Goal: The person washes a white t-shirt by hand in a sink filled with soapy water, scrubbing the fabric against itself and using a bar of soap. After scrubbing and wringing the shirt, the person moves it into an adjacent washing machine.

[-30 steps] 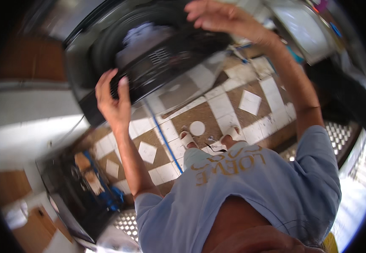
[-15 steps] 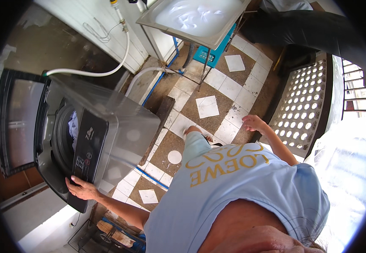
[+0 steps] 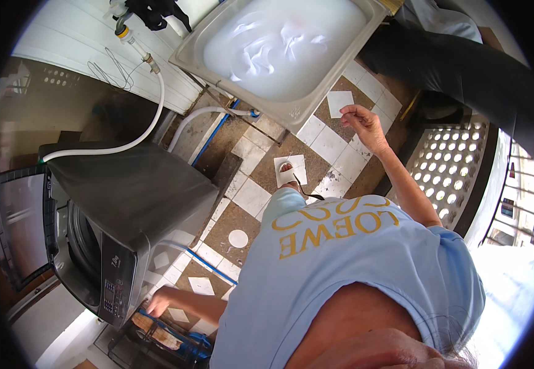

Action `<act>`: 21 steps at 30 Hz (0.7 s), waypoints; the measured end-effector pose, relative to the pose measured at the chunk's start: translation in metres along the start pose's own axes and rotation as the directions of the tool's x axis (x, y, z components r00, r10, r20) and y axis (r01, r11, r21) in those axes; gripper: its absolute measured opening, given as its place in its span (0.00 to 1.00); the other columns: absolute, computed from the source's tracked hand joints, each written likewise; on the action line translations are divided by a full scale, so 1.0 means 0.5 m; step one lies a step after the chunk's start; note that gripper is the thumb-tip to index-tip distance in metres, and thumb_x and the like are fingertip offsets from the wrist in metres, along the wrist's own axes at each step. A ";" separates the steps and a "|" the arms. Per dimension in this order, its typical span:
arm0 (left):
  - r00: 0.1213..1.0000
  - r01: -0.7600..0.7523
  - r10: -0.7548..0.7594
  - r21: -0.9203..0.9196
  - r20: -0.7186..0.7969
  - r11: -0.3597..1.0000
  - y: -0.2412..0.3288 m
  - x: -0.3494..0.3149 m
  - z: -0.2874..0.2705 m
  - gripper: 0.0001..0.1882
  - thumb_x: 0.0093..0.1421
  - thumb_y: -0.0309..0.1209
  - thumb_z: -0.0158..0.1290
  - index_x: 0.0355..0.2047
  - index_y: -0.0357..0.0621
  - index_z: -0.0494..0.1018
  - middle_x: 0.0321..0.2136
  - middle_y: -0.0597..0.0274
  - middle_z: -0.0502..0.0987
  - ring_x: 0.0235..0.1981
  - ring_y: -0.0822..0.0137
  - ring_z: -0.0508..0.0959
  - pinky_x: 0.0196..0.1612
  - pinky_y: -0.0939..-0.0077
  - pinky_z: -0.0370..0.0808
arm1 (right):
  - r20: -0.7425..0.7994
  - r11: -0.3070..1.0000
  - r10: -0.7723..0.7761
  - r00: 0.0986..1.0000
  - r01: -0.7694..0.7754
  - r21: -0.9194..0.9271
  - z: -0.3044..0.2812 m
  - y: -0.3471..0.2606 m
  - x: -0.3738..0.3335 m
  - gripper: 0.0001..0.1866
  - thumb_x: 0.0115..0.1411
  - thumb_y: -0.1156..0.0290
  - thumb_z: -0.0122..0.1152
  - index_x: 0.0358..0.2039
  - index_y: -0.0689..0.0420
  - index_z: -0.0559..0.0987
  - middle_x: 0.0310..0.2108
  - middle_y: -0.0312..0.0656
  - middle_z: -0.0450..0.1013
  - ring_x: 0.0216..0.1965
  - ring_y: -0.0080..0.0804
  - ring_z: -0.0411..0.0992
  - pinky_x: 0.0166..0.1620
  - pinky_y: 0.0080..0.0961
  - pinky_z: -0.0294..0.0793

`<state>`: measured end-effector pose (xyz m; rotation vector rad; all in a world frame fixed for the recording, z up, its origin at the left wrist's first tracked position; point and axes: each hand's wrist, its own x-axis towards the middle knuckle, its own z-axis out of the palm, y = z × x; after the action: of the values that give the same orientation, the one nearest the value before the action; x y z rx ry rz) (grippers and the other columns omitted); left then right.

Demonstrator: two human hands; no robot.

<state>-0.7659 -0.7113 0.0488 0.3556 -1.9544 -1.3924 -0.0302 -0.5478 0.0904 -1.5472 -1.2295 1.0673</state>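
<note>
My left hand (image 3: pixel 160 302) hangs beside the front corner of the grey washing machine (image 3: pixel 144 190), off its control panel (image 3: pixel 118 280). Its fingers droop, loosely bent, and I see nothing in them. The machine's lid (image 3: pixel 19 221) stands raised, with the dark drum opening (image 3: pixel 83 237) showing. My right hand (image 3: pixel 365 128) is held out over the tiled floor, just short of a metal basin (image 3: pixel 282 111). Its fingers are half curled and apart, holding nothing. White cloth (image 3: pixel 257 55) lies in the basin's cloudy white water.
A white hose (image 3: pixel 147 132) runs from a wall tap to the machine. Blue piping (image 3: pixel 208 264) crosses the floor. A panel with round holes (image 3: pixel 445 166) stands at the right. A dark-trousered leg (image 3: pixel 451 71) reaches in at the upper right. A low rack (image 3: pixel 150 347) is at the lower left.
My left hand has come off the control panel and dropped beside the machine. My right hand has reached forward. The basin is nearer, and one foot has stepped ahead.
</note>
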 end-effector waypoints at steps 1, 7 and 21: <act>0.980 0.160 -0.171 0.107 0.100 0.981 -0.076 -0.076 -0.038 0.24 0.64 0.48 0.42 0.47 0.38 0.66 0.43 0.47 0.71 0.45 0.52 0.71 0.47 0.57 0.69 | 0.009 0.999 -0.022 1.000 0.022 0.024 -0.010 0.003 0.026 0.09 0.64 0.75 0.50 0.43 0.61 0.75 0.33 0.35 0.73 0.35 0.19 0.71 0.43 0.18 0.73; 0.679 0.076 -0.301 0.343 0.670 0.936 -0.123 -0.533 -0.165 0.21 0.63 0.42 0.48 0.46 0.37 0.64 0.43 0.49 0.67 0.46 0.59 0.68 0.48 0.64 0.66 | -0.162 0.990 0.030 0.986 -0.006 0.144 -0.099 0.038 0.113 0.10 0.62 0.77 0.52 0.43 0.61 0.75 0.34 0.35 0.73 0.36 0.20 0.72 0.42 0.18 0.73; -0.113 -0.532 0.641 -0.591 0.759 0.606 0.507 -1.069 -0.382 0.12 0.54 0.29 0.56 0.40 0.45 0.74 0.47 0.52 0.67 0.48 0.54 0.67 0.50 0.61 0.63 | 0.261 0.812 -0.550 0.794 0.581 -0.058 -0.212 -0.065 0.572 0.10 0.57 0.82 0.52 0.38 0.59 0.77 0.36 0.39 0.73 0.35 0.28 0.72 0.38 0.21 0.71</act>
<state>-0.2107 -0.4383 0.1091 -1.7999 -2.3172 -0.9892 0.1055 -0.2740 0.1194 -1.0396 -1.8189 0.7811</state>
